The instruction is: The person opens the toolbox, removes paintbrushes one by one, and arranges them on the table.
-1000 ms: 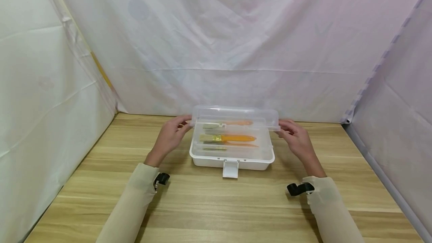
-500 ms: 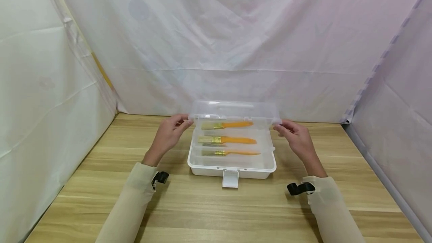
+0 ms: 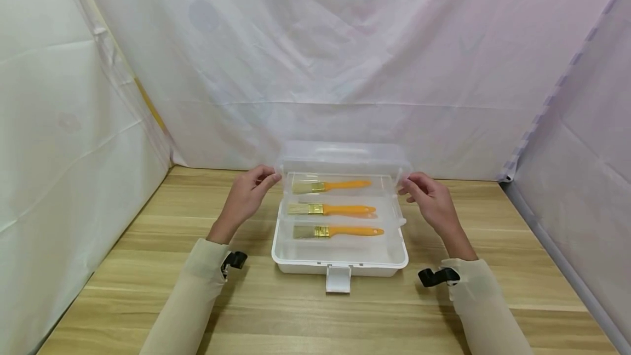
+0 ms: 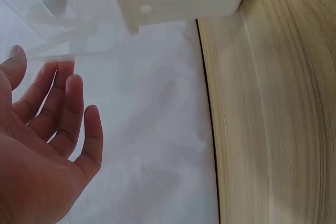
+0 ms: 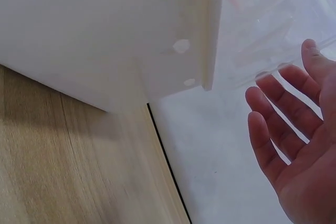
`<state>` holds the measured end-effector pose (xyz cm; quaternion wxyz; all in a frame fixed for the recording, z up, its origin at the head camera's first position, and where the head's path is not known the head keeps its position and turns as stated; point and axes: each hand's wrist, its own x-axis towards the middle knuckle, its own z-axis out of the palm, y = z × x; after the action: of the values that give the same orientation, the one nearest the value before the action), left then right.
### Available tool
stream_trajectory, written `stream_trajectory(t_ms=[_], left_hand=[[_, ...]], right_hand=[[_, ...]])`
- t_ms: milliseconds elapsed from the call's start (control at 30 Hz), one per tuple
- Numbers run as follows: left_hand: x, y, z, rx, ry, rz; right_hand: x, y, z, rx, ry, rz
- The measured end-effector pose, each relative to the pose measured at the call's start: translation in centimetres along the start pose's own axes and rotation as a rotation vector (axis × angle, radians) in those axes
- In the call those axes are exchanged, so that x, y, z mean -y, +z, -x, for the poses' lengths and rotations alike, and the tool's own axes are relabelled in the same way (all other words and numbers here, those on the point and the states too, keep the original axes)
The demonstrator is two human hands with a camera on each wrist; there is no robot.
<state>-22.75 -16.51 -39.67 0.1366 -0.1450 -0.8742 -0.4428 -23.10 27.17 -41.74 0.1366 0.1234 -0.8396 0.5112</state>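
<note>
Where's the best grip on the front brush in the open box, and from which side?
Likely the orange handle of the front brush, pinched from straight above. It lies flat, crosswise, bristles left, handle right, apart from the middle brush. The right hand is nearer that end, and the box wall blocks a sideways approach.

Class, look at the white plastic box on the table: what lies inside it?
Inside the white box lie three orange-handled brushes, side by side, bristles left. The raised clear lid covers nothing.
</note>
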Motion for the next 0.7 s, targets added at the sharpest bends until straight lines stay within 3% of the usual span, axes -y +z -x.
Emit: stream_trajectory(t_ms=[133, 300, 533, 700], left_hand=[[0.1, 0.0, 0.0, 0.002, 0.002, 0.016], [0.2, 0.1, -0.1, 0.025, -0.003, 0.069], [2.0, 0.2, 0.0, 0.155, -0.018, 0.119], [3.3, 0.3, 0.0, 0.222, 0.015, 0.161]], right_hand=[[0.1, 0.1, 0.0, 0.011, 0.010, 0.011], [-0.2, 0.2, -0.1, 0.062, 0.033, -0.058], [-1.7, 0.2, 0.1, 0.181, 0.136, -0.177], [-2.5, 0.2, 0.2, 0.221, 0.141, -0.212]])
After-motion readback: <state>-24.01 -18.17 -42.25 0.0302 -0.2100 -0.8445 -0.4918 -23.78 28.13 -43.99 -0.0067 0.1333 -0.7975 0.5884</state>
